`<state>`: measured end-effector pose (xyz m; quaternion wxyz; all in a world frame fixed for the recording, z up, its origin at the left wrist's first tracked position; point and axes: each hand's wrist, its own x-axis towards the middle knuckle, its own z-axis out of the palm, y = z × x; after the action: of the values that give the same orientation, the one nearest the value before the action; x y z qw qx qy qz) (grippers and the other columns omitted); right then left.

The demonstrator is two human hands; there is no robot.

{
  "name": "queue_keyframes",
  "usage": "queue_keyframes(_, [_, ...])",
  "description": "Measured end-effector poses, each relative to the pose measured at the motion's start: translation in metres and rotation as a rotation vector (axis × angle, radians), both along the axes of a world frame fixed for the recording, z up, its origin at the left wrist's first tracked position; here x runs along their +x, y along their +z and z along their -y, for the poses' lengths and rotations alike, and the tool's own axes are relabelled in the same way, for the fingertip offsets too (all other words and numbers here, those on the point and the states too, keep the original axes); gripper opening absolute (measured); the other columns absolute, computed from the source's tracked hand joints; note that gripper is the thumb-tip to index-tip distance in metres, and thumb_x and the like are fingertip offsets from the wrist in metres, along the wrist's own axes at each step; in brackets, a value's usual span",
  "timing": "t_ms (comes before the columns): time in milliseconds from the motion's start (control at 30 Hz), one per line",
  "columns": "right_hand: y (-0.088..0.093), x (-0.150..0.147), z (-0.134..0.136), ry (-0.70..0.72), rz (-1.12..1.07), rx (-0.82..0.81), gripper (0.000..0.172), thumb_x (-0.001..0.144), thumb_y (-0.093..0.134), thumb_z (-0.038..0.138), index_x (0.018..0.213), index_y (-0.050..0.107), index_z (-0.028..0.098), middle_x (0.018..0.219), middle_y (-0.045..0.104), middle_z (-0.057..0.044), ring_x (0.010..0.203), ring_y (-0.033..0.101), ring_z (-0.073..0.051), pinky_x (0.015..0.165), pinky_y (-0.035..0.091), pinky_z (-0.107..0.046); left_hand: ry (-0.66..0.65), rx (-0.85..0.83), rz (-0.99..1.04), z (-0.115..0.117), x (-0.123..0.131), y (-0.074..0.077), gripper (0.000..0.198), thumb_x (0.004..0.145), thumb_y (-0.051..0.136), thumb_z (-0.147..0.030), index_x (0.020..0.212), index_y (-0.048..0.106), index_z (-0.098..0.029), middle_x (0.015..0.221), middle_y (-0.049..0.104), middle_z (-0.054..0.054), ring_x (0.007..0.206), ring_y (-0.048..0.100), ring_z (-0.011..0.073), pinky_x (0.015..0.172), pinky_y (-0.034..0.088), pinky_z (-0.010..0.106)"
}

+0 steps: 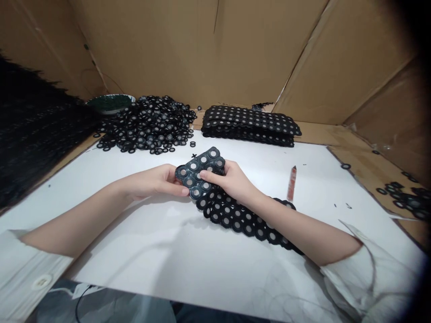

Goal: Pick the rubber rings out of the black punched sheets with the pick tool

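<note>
A black sheet of joined rubber rings with grey mesh centres [229, 211] lies across the white board, its far end lifted. My left hand [158, 181] pinches that lifted end from the left, thumb under the edge. My right hand [232, 181] grips the same end from the right, fingers curled over the rings, with its forearm resting on the sheet. Both hands are closed on the sheet.
A loose heap of single black rings [148, 125] lies at the back left by a green dish [109, 103]. A stack of ring sheets [249, 125] sits at the back centre. A red-tipped tool [292, 183] lies right of my hands. Scrap rings [404, 197] and cardboard walls [235, 49] border the white board [168, 251].
</note>
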<state>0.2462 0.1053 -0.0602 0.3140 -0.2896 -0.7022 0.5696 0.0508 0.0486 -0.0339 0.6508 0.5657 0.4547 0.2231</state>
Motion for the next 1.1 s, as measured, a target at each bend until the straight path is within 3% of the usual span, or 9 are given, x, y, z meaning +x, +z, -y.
queue_keyframes(200, [0.002, -0.001, -0.002, -0.054, -0.078, 0.007, 0.03, 0.068, 0.062, 0.041, 0.087, 0.059, 0.018, 0.092, 0.064, -0.004, 0.086, 0.058, -0.018, 0.077, 0.045, -0.032, 0.163, 0.04, 0.068, 0.004, 0.009, -0.001, 0.015, 0.07, 0.061, -0.021, 0.084, 0.067, -0.018, 0.086, 0.067, 0.004, 0.082, 0.059, 0.017, 0.083, 0.043, 0.033])
queue_keyframes(400, [0.002, -0.001, -0.004, -0.034, -0.089, 0.032, 0.033, 0.07, 0.061, 0.043, 0.09, 0.057, 0.018, 0.097, 0.063, -0.004, 0.09, 0.057, -0.018, 0.081, 0.044, -0.033, 0.224, 0.075, 0.099, 0.004, 0.011, -0.005, 0.011, 0.067, 0.063, -0.023, 0.073, 0.065, -0.014, 0.074, 0.064, 0.004, 0.067, 0.055, 0.0141, 0.074, 0.046, 0.033])
queue_keyframes(667, [0.007, 0.007, -0.013, 0.15, -0.093, 0.101, 0.062, 0.058, 0.073, 0.032, 0.111, 0.045, 0.022, 0.117, 0.053, -0.005, 0.109, 0.049, -0.02, 0.095, 0.038, -0.037, 0.318, 0.048, 0.154, 0.001, 0.01, -0.005, 0.011, 0.067, 0.062, -0.021, 0.06, 0.061, -0.013, 0.058, 0.056, 0.001, 0.057, 0.049, 0.0091, 0.056, 0.041, 0.022])
queue_keyframes(867, [0.008, 0.009, -0.009, 0.121, -0.023, 0.13, 0.04, 0.065, 0.067, 0.032, 0.099, 0.052, 0.019, 0.103, 0.06, -0.004, 0.097, 0.055, -0.02, 0.086, 0.043, -0.038, 0.311, 0.03, 0.167, 0.002, 0.014, -0.004, 0.011, 0.07, 0.061, -0.024, 0.068, 0.06, -0.013, 0.064, 0.054, 0.002, 0.057, 0.047, 0.009, 0.055, 0.04, 0.023])
queue_keyframes(1100, [0.009, 0.007, -0.005, 0.077, -0.028, 0.125, 0.037, 0.065, 0.066, 0.032, 0.097, 0.053, 0.018, 0.1, 0.061, -0.005, 0.094, 0.056, -0.021, 0.083, 0.045, -0.038, 0.252, 0.121, 0.079, 0.002, 0.011, -0.002, 0.022, 0.073, 0.059, -0.035, 0.068, 0.061, -0.014, 0.066, 0.054, 0.001, 0.061, 0.046, 0.0093, 0.06, 0.038, 0.024])
